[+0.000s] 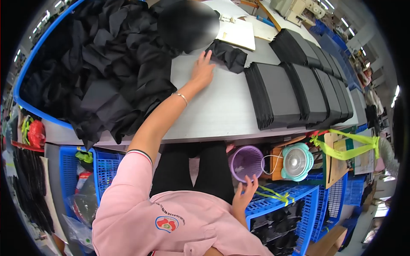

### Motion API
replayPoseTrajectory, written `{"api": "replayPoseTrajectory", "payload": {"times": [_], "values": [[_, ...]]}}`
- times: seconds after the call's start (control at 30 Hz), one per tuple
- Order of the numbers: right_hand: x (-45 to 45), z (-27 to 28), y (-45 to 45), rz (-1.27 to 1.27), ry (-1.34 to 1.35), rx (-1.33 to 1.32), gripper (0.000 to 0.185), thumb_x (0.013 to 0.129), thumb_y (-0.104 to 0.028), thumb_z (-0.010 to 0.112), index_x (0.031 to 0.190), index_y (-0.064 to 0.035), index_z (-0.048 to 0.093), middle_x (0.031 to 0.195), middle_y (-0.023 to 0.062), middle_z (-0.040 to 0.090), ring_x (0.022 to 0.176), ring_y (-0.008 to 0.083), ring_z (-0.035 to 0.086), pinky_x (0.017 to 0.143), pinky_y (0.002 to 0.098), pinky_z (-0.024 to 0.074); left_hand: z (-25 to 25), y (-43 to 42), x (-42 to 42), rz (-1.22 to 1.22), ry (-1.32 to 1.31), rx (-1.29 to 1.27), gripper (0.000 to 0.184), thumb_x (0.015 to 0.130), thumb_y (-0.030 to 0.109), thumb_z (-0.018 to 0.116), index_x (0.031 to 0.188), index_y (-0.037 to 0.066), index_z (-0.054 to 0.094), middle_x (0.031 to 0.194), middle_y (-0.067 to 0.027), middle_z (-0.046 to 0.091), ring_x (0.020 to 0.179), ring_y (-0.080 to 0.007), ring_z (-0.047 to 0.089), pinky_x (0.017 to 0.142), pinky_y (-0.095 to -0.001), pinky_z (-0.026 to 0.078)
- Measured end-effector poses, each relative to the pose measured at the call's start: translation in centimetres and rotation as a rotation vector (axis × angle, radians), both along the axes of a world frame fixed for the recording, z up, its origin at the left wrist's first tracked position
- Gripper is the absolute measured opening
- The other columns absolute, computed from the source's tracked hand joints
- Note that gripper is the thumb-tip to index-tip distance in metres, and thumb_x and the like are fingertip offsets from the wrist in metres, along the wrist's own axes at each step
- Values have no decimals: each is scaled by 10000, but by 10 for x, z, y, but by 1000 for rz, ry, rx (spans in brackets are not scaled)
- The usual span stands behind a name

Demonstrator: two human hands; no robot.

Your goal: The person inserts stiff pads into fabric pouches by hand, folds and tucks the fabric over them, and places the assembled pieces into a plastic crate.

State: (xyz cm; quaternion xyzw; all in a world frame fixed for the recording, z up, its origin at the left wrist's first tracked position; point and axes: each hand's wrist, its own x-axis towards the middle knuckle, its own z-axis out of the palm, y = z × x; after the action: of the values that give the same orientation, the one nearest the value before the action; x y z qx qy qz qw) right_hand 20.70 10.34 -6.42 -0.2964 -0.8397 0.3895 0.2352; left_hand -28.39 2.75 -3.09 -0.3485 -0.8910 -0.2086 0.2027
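My left hand (203,69) reaches forward over the grey table (200,113), fingers stretched out and apart, holding nothing. Just beyond its fingertips lies a crumpled black fabric piece (229,56); I cannot tell whether they touch. To the left, a large heap of loose black fabric pieces (106,64) fills a blue-rimmed tub (40,112) and spills over the table edge. My right hand (245,192) hangs low beside my lap, below the table, with its fingers apart and nothing in them. It is nearest to a purple basket (247,162).
Stacks of flat black pieces (277,94) stand at the right. A sewing machine (294,10) and a white board (237,34) are at the back, near another person with a blurred head. Below are a turquoise fan (297,162) and blue crates (282,200).
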Motion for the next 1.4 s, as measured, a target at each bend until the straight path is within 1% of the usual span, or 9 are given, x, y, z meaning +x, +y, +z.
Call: {"api": "replayPoseTrajectory", "payload": {"times": [0.27, 0.47, 0.67, 0.87, 1.0, 1.17, 1.27, 1.3, 1.4], "values": [[-23, 9, -3, -16, 47, -240, 286, 925, 23, 547, 1208, 4, 582, 1432, 156, 396, 1133, 262, 598, 854, 320, 525, 5, 18, -27, 22, 86, 106, 401, 786, 120, 735, 1173, 42, 664, 1399, -149, 494, 1335, -381, 398, 1056, -478, 381], [-96, 33, -15, 199, 176, -101, 315, 928, 39, 549, 1242, 13, 564, 1407, 163, 424, 1197, 279, 557, 887, 335, 529, 79, -39, 83, -40, -553, 957, 473, 826, 110, 751, 1252, -39, 608, 1216, -73, 599, 1031, -180, 611, 902, -295, 502], [-153, 53, -33, 386, 324, 294, 411, 890, 58, 617, 1292, 10, 549, 1387, 186, 478, 1157, 291, 574, 897, 338, 514, 21, -96, 185, -3, -1286, 1360, 492, 831, 54, 738, 1296, -14, 593, 1233, -51, 565, 1033, -127, 575, 878, -266, 510], [-152, 50, -39, 441, 271, 278, 336, 846, 68, 641, 1175, 4, 627, 1272, 161, 587, 1132, 329, 591, 934, 394, 491, 40, -103, 251, 227, -323, 589, 482, 786, 140, 784, 1234, 43, 635, 1355, -99, 502, 1159, -254, 520, 1022, -380, 399], [-144, 46, -40, 403, 325, 351, 281, 843, 93, 626, 1113, 17, 647, 1207, 150, 626, 1070, 318, 623, 918, 392, 497, 51, -82, 223, -192, -193, 382, 472, 764, 249, 801, 1186, 86, 664, 1230, -90, 586, 1133, -272, 522, 961, -400, 391], [-161, 70, -36, 409, 388, 408, 262, 857, 79, 613, 1110, 21, 646, 1199, 157, 626, 1068, 324, 622, 916, 398, 496, 49, -56, 216, -208, -412, 602, 124, 829, 204, 709, 835, 82, 732, 857, -29, 680, 838, -244, 578, 776, -367, 393], [-171, 67, -29, 455, -136, 311, 212, 915, -139, 638, 1068, 8, 653, 1140, 196, 628, 1043, 345, 631, 852, 372, 510, 73, -50, 255, -322, -259, 626, 89, 816, 164, 719, 845, 83, 739, 863, -53, 691, 847, -241, 610, 783, -348, 427], [-173, 36, -11, 621, -71, 296, 345, 915, -276, 648, 1136, -12, 621, 1122, 184, 627, 1065, 306, 627, 887, 361, 497, 84, -48, 273, -338, -240, 611, 85, 805, 156, 729, 841, 78, 736, 858, -57, 689, 832, -244, 617, 774, -355, 428], [-187, 19, -2, 667, 63, -85, 365, 927, -308, 625, 1156, -24, 613, 1118, 176, 630, 1051, 297, 630, 887, 361, 498, 61, -50, 310, -353, -344, 618, 91, 782, 131, 756, 840, 67, 731, 845, -59, 685, 767, -231, 609, 704, -337, 435]]}}
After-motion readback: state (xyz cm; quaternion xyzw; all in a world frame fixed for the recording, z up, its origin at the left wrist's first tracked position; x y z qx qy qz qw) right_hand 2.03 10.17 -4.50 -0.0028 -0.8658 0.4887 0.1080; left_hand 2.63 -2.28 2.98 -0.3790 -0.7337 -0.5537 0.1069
